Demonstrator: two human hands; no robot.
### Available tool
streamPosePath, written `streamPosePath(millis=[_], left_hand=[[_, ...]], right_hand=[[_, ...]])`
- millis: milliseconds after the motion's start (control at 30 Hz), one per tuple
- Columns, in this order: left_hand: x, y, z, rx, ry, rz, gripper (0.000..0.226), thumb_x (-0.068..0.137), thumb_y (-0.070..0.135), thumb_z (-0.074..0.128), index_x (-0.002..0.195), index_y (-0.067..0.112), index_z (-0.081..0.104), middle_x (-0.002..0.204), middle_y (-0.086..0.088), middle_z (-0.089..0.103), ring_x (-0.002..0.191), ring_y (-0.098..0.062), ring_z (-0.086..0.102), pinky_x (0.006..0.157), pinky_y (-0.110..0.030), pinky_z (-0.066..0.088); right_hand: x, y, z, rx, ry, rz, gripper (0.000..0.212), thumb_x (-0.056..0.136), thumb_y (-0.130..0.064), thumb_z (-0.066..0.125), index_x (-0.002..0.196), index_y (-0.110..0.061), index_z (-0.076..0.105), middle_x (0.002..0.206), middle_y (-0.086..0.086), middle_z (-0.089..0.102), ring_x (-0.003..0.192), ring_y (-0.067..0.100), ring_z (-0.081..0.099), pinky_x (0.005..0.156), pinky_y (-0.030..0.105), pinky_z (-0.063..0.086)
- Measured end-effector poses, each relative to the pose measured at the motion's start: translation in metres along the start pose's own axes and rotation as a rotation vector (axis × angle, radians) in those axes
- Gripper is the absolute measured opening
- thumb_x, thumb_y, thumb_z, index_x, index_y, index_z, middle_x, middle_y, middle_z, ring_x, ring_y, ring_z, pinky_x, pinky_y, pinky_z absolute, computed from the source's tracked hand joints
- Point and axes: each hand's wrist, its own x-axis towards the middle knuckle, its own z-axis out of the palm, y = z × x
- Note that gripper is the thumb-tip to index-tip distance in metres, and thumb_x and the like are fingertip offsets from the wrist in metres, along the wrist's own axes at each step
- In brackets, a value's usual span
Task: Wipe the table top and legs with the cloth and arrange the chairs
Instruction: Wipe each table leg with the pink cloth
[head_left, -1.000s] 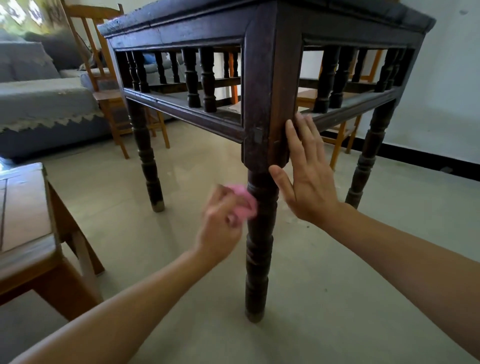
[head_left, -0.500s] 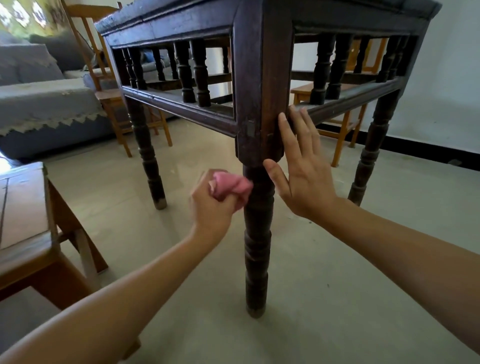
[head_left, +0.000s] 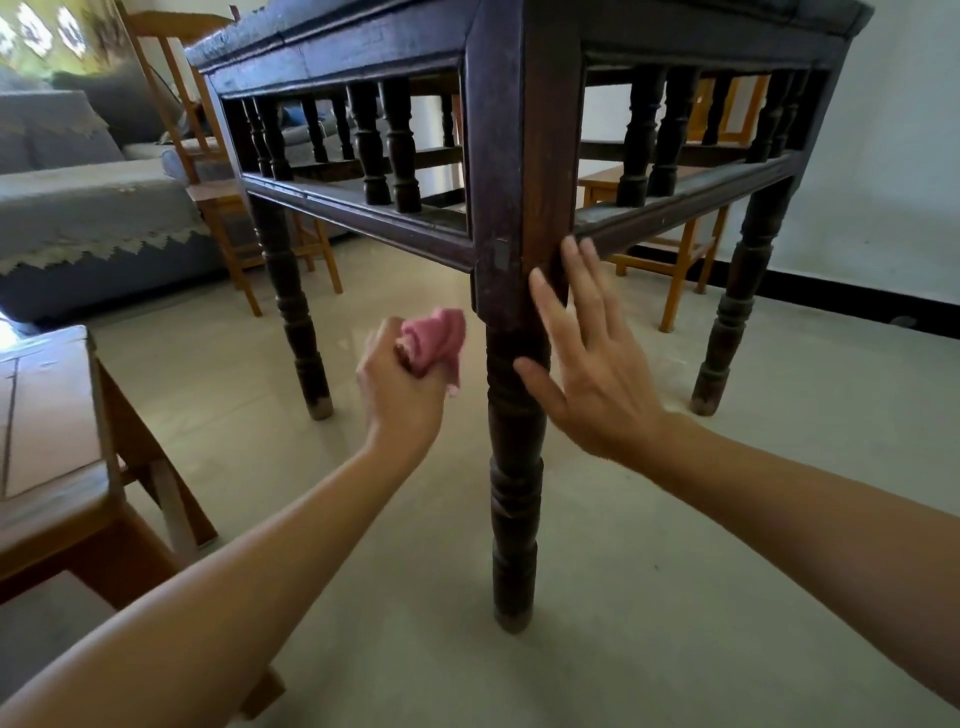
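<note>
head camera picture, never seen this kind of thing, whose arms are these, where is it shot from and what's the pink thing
There is no machine here. The camera is worn on a person's head and looks forward and down, so the two bare arms are that person's own. The view is from low beside a dark wooden table, so its top hardly shows. The left hand grips a bunched pink cloth, close beside the nearest table leg but not touching it. The right hand lies open and flat against the corner post above that leg. Behind the table stand light wooden chairs. A grey sofa is on the left and a low wooden bench at the near left.
</note>
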Motion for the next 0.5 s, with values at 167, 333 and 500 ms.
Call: streamPosePath(millis=[167,333,500], left_hand=[[-0.064,-0.030,0.002,0.249,-0.441,0.515,0.013,0.083,-0.005,0.061,0.090,0.006,0.060,0.094,-0.001,0.054,0.078,-0.013,0.052,0.067,-0.022,0.045],[-0.028,-0.048,-0.006,0.270,-0.225,0.274,0.018,0.081,-0.012,0.062,0.080,0.001,0.051,0.089,-0.024,0.055,0.080,-0.031,0.062,0.062,-0.037,0.059],[-0.050,-0.015,0.011,0.042,-0.252,0.289,0.019,0.082,-0.002,0.063,0.088,0.015,0.061,0.089,-0.001,0.060,0.084,-0.014,0.060,0.069,-0.019,0.049]], right_hand=[[-0.031,-0.001,0.012,-0.004,-0.085,-0.132,0.062,0.099,-0.027,0.045,0.150,-0.013,0.014,0.159,0.020,0.005,0.149,0.039,0.001,0.120,0.050,0.014],[-0.043,0.016,0.008,-0.033,-0.137,-0.139,0.072,0.094,-0.010,0.054,0.154,-0.010,0.013,0.162,0.012,0.003,0.151,0.030,0.005,0.118,0.045,0.018],[-0.044,0.010,0.008,0.003,-0.130,-0.108,0.079,0.088,0.001,0.059,0.153,-0.009,0.015,0.162,0.013,0.005,0.151,0.029,0.006,0.114,0.050,0.033]])
